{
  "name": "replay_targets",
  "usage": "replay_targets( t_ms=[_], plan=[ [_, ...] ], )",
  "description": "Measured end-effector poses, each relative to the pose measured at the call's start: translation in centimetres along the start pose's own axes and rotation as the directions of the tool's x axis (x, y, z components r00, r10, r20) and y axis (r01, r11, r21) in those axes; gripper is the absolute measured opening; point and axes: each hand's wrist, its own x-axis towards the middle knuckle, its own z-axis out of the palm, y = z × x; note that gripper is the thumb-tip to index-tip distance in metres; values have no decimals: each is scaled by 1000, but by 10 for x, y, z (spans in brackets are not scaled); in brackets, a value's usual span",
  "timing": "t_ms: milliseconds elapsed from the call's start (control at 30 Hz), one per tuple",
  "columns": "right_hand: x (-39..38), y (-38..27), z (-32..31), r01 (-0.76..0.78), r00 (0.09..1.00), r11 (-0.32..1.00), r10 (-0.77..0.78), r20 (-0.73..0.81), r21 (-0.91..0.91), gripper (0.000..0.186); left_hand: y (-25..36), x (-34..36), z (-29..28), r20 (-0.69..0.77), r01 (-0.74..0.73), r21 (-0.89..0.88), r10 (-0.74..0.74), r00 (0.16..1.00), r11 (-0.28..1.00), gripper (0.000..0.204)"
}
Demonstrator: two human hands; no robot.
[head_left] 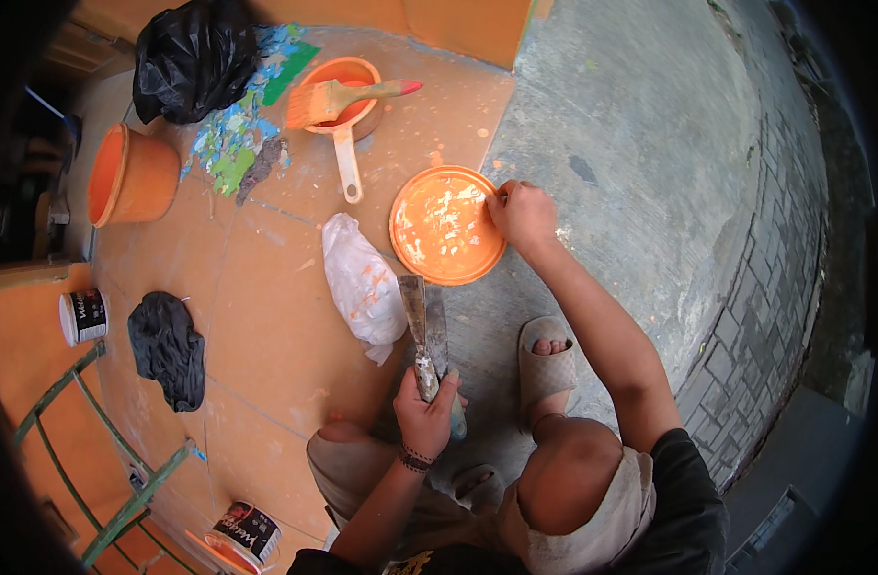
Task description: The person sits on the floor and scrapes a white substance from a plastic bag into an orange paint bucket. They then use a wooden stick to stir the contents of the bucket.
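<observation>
My left hand [426, 415] is wrapped round two putty knives, held together with their blades pointing away from me. One putty knife [415, 309] has a worn, paint-spotted handle; the other putty knife [438, 331] lies partly behind it and shows a bluish handle end. My right hand [526, 218] pinches the right rim of a round orange lid [445, 226], whose face carries whitish and orange smears. Just left of the lid and the blades lies a white plastic bag [357, 278] with orange stains, its contents hidden.
A paintbrush [348, 96] rests across an orange dipper [346, 158]. Left of it are an orange bucket [137, 177], a black bag [194, 62] and paint flakes [233, 144]. A black cloth [166, 350], two paint cans and a green metal frame [137, 498] stand nearer left.
</observation>
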Motion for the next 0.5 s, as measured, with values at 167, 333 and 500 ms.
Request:
replay_targets(
  t_ms=[167, 333, 500],
  plan=[
    [4, 13, 8, 53, 998, 994, -52, -20, 92, 20, -1, 1, 3, 9, 0, -4, 0, 1000, 1000, 14],
    [4, 16, -5, -159, 984, 936, 125, 127, 313, 19, -4, -2, 3, 7, -5, -7, 5, 1000, 1000, 14],
    [2, 22, -6, -148, 987, 938, 122, 101, 313, 20, -2, -7, 6, 12, 9, -15, -9, 1000, 1000, 14]
  ],
)
